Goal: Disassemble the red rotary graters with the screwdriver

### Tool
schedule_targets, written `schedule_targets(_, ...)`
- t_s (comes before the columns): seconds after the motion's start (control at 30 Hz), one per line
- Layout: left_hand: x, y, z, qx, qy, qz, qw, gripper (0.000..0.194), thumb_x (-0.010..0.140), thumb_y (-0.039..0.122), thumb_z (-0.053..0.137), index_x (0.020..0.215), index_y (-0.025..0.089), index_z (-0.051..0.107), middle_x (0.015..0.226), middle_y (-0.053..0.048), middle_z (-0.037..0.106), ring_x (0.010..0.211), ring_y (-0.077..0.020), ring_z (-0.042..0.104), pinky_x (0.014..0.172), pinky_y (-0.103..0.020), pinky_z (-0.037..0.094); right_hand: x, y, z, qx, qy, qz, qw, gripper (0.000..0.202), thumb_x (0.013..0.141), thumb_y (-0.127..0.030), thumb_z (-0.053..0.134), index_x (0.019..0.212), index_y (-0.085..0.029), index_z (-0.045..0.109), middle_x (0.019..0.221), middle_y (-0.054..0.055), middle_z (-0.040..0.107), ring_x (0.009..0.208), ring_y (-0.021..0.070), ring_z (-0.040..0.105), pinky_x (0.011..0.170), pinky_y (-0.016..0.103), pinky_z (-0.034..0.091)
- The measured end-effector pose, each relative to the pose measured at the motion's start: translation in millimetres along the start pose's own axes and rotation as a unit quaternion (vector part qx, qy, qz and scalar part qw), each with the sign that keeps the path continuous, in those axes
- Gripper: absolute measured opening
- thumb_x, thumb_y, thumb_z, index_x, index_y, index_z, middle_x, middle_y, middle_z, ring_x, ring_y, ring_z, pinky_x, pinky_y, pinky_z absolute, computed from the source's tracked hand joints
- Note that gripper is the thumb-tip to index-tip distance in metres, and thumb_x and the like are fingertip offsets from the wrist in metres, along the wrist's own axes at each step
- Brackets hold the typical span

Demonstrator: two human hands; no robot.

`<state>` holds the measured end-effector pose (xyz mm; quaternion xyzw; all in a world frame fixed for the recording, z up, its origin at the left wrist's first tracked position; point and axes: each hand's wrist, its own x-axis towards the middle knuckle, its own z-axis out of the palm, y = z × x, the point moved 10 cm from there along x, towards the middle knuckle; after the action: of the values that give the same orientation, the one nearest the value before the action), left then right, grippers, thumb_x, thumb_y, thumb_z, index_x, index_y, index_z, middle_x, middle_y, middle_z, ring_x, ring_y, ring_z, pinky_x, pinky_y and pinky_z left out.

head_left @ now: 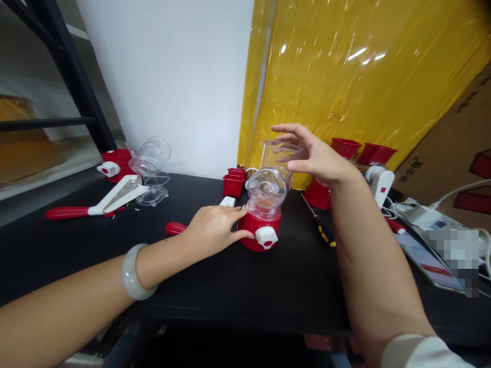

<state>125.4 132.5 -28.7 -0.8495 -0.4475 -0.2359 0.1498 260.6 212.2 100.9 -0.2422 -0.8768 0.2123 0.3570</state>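
A rotary grater with a red base [256, 224], a white knob [267, 237] and a clear plastic body [266, 188] stands upright on the black table in front of me. My left hand [217, 227] grips the left side of the base, thumb at the front and fingers round the side. Beside the clear feed chute [274, 153] on top is my right hand [307, 151], its fingers spread and curved around the chute's upper right. Whether its fingertips touch the plastic cannot be told. Partly behind my left hand lies a red handle [175, 228].
Another grater's red base [118, 164], clear parts [151, 158] and a red-and-white handle [111, 200] lie left. Red containers [233, 182] stand behind. At right are red hoppers [378, 153], a screwdriver [324, 230], a phone [429, 263], cables and a cardboard box [452, 138].
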Motion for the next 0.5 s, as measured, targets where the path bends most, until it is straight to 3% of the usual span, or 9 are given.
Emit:
schedule_targets(0.2, 3, -10, -0.5, -0.006, -0.020, -0.038, 0.999, 0.063, 0.082, 0.062, 0.059, 0.129, 0.020, 0.058, 0.109, -0.011, 0.072, 0.094, -0.0283, 0.070, 0.079, -0.038, 0.055, -2, -5, -6, -0.043, 0.048, 0.034, 0.997, 0.088, 0.058, -0.061, 0.080, 0.135, -0.030, 0.048, 0.120, 0.007, 0.062, 0.115, 0.0284, 0.058, 0.090, 0.041, 0.053)
schedule_targets(0.33, 6, -16, 0.5, -0.061, -0.022, -0.056, 0.996, 0.077, 0.079, 0.061, 0.063, 0.140, 0.021, 0.043, 0.125, -0.011, 0.064, 0.110, -0.0280, 0.064, 0.088, -0.039, 0.052, -9, -19, -18, -0.030, 0.073, 0.020, 0.997, 0.083, 0.062, -0.063, 0.076, 0.133, -0.030, 0.049, 0.123, 0.006, 0.062, 0.114, 0.0284, 0.059, 0.091, 0.041, 0.053)
schedule_targets(0.5, 7, 5, 1.1, -0.138, -0.026, 0.058, 0.988, 0.082, 0.079, 0.054, 0.067, 0.146, 0.023, 0.032, 0.151, -0.014, 0.037, 0.140, -0.0279, 0.035, 0.113, -0.046, 0.034, -23, -25, -48, -0.042, 0.123, 0.030, 0.991, 0.076, 0.071, -0.061, 0.072, 0.136, -0.029, 0.047, 0.125, 0.010, 0.062, 0.112, 0.0280, 0.061, 0.093, 0.042, 0.052)
